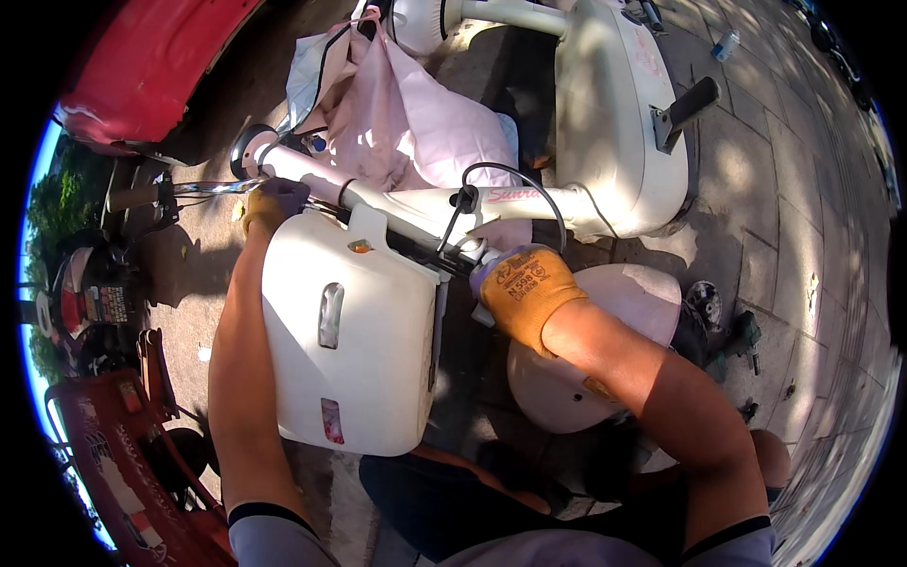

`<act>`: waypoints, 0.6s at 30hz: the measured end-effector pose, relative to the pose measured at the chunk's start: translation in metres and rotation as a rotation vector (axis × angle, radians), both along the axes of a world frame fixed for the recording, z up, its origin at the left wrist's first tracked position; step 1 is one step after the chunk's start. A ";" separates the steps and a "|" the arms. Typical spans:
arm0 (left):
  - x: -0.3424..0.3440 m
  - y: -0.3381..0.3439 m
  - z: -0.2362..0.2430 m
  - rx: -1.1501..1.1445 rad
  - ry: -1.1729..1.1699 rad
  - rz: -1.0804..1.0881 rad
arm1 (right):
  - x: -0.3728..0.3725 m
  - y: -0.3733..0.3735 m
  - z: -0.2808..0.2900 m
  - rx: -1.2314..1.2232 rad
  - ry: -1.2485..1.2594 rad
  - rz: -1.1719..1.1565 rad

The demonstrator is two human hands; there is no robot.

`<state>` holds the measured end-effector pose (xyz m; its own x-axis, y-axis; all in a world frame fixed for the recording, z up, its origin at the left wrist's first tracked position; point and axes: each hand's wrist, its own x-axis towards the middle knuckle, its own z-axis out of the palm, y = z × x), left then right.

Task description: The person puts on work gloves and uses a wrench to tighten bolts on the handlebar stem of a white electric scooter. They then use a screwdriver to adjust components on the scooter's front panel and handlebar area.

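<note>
Beside one slotted white casing (373, 369), two gloved hands (274, 202) (524, 291)

White, pink-lettered scooter frame (416, 205), black cable (515, 168) in a loop across it, white slotted casing (378, 302) alongside.

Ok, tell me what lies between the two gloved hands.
In the head view, the raised tab of the white housing and dark fittings beside it lie between the left hand and the right hand.
</note>
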<state>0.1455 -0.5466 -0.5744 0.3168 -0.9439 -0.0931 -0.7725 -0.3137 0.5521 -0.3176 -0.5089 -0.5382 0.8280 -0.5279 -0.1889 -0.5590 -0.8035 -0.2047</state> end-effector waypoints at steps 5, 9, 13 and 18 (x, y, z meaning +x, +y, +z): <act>-0.007 0.010 0.005 -0.041 0.548 0.261 | 0.014 -0.028 0.020 0.050 0.134 -0.036; -0.024 0.004 -0.028 0.051 0.377 0.007 | -0.005 -0.021 0.002 0.103 0.105 -0.057; 0.069 0.015 -0.043 0.279 0.307 -0.329 | 0.009 0.000 0.008 0.085 -0.035 -0.008; 0.017 0.014 -0.045 0.325 0.713 -0.257 | 0.000 -0.020 -0.004 0.107 -0.052 -0.078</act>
<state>0.1628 -0.5329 -0.6197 -0.1440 -0.8702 -0.4711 -0.3407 -0.4034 0.8492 -0.3178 -0.5288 -0.5425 0.7953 -0.5703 -0.2056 -0.6055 -0.7301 -0.3167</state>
